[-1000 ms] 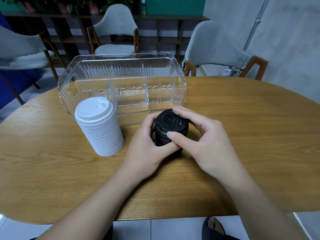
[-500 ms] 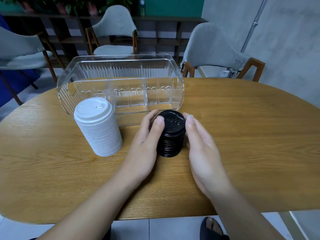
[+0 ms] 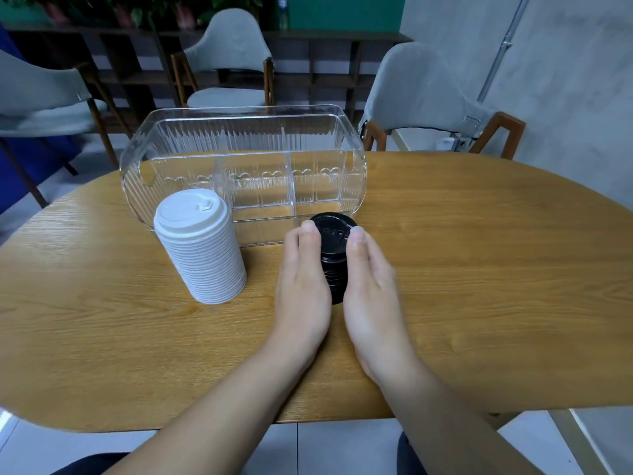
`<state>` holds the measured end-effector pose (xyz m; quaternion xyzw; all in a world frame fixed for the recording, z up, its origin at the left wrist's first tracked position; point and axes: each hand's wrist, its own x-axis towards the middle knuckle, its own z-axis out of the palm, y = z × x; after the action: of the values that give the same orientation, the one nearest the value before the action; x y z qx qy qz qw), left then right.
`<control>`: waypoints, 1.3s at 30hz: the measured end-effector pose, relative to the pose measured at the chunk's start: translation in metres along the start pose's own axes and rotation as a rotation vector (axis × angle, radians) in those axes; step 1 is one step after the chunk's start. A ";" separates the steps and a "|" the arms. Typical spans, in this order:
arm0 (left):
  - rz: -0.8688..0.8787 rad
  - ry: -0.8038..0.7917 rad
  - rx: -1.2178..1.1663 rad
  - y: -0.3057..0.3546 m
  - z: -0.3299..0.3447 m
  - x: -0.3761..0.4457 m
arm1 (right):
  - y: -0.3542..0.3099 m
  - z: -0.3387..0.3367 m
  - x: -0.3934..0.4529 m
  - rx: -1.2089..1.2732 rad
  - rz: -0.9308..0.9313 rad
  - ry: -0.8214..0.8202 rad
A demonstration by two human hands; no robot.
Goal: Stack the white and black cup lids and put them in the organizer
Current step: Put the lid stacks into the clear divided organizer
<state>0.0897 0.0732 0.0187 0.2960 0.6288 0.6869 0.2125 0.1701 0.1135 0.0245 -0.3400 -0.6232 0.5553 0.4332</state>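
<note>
A tall stack of white cup lids (image 3: pixel 200 246) stands upright on the round wooden table (image 3: pixel 479 269). To its right stands a shorter stack of black cup lids (image 3: pixel 333 231). My left hand (image 3: pixel 301 286) and my right hand (image 3: pixel 371 286) press flat against its two sides, fingers straight, thumbs near the top lid. Just behind both stacks sits the clear plastic organizer (image 3: pixel 243 132), divided into compartments with nothing in them.
Grey chairs with wooden frames stand around the table: one at the left (image 3: pixel 41 97), one behind the organizer (image 3: pixel 229 63), one at the back right (image 3: pixel 435 101). A dark shelf lines the far wall. The near table edge lies close to my forearms.
My hands let go of their curled grip on the black stack, opened, and now close flat against its sides. The stack stayed in place.
</note>
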 end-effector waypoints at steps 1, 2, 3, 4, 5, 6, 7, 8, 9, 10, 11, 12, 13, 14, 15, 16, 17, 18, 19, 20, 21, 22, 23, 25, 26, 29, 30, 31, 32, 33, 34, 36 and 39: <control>0.012 0.003 0.007 0.000 0.001 0.000 | 0.002 0.002 0.000 -0.014 -0.003 0.017; 0.024 0.007 0.013 0.000 0.001 -0.001 | 0.002 0.004 0.000 -0.028 -0.005 0.038; 0.036 0.012 0.020 -0.001 0.001 -0.001 | 0.003 0.006 -0.001 -0.036 -0.003 0.060; 0.048 0.017 0.028 -0.001 0.001 -0.001 | 0.004 0.008 -0.002 -0.049 -0.004 0.080; 0.058 0.024 0.038 -0.002 0.001 -0.002 | 0.004 0.010 -0.003 -0.064 -0.009 0.095; 0.062 0.032 0.043 -0.002 0.001 -0.003 | 0.005 0.012 -0.004 -0.080 -0.015 0.106; 0.057 0.039 0.048 -0.001 0.002 -0.003 | 0.005 0.013 -0.005 -0.086 -0.017 0.114; 0.047 0.048 0.057 0.000 0.003 -0.004 | 0.005 0.014 -0.006 -0.087 -0.016 0.123; 0.036 0.056 0.071 0.002 0.003 -0.005 | 0.004 0.014 -0.007 -0.086 -0.020 0.132; 0.021 0.062 0.081 0.005 0.004 -0.006 | 0.002 0.014 -0.007 -0.088 -0.024 0.141; 0.005 0.069 0.087 0.007 0.005 -0.007 | 0.001 0.014 -0.008 -0.093 -0.021 0.145; -0.009 0.073 0.093 0.009 0.005 -0.008 | -0.002 0.014 -0.009 -0.096 -0.011 0.143; -0.017 0.076 0.099 0.011 0.004 -0.009 | -0.004 0.014 -0.010 -0.099 0.006 0.137; -0.021 0.078 0.104 0.013 0.004 -0.009 | -0.006 0.014 -0.011 -0.101 0.015 0.135; -0.021 0.078 0.106 0.013 0.004 -0.010 | -0.008 0.014 -0.012 -0.100 0.020 0.135; -0.021 0.079 0.106 0.013 0.003 -0.010 | -0.009 0.015 -0.012 -0.098 0.026 0.134; -0.022 0.081 0.107 0.014 0.003 -0.011 | -0.009 0.015 -0.012 -0.098 0.031 0.128; -0.025 0.075 0.106 0.014 0.001 -0.010 | -0.009 0.015 -0.010 -0.102 0.035 0.124; -0.029 0.064 0.101 0.015 0.000 -0.008 | -0.008 0.015 -0.008 -0.104 0.035 0.114; -0.035 0.049 0.100 0.016 -0.003 -0.005 | -0.007 0.014 -0.005 -0.108 0.031 0.096; -0.042 0.029 0.113 0.018 -0.007 -0.002 | -0.004 0.012 -0.002 -0.113 0.026 0.065; -0.051 0.006 0.138 0.019 -0.012 0.001 | -0.004 0.010 0.001 -0.117 0.023 0.024; -0.056 -0.012 0.162 0.021 -0.018 0.003 | -0.003 0.008 0.005 -0.118 0.020 -0.021; -0.069 -0.027 0.178 0.024 -0.028 0.007 | -0.004 0.004 0.012 -0.096 0.021 -0.091; -0.079 -0.034 0.172 0.026 -0.030 0.009 | -0.007 0.004 0.016 -0.081 0.024 -0.119; -0.084 -0.034 0.133 0.021 -0.029 0.013 | -0.009 0.009 0.024 -0.041 0.046 -0.166; -0.073 -0.034 0.121 0.019 -0.028 0.013 | -0.008 0.009 0.024 -0.026 0.047 -0.166; -0.054 -0.037 0.113 0.017 -0.027 0.014 | -0.007 0.008 0.025 -0.013 0.042 -0.166; -0.037 -0.044 0.111 0.017 -0.027 0.015 | -0.008 0.007 0.026 0.000 0.043 -0.174; -0.040 -0.057 0.107 0.018 -0.027 0.016 | -0.009 0.005 0.027 0.003 0.053 -0.181; -0.063 -0.064 0.112 0.021 -0.027 0.016 | -0.012 0.004 0.028 -0.005 0.074 -0.192; -0.127 -0.071 0.131 0.025 -0.027 0.016 | -0.014 0.002 0.029 -0.041 0.108 -0.199; -0.189 -0.094 0.162 0.029 -0.028 0.017 | -0.014 0.000 0.029 -0.091 0.147 -0.172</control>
<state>0.0605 0.0600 0.0485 0.2835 0.6966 0.5963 0.2807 0.1590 0.1378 0.0428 -0.3552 -0.6562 0.5835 0.3205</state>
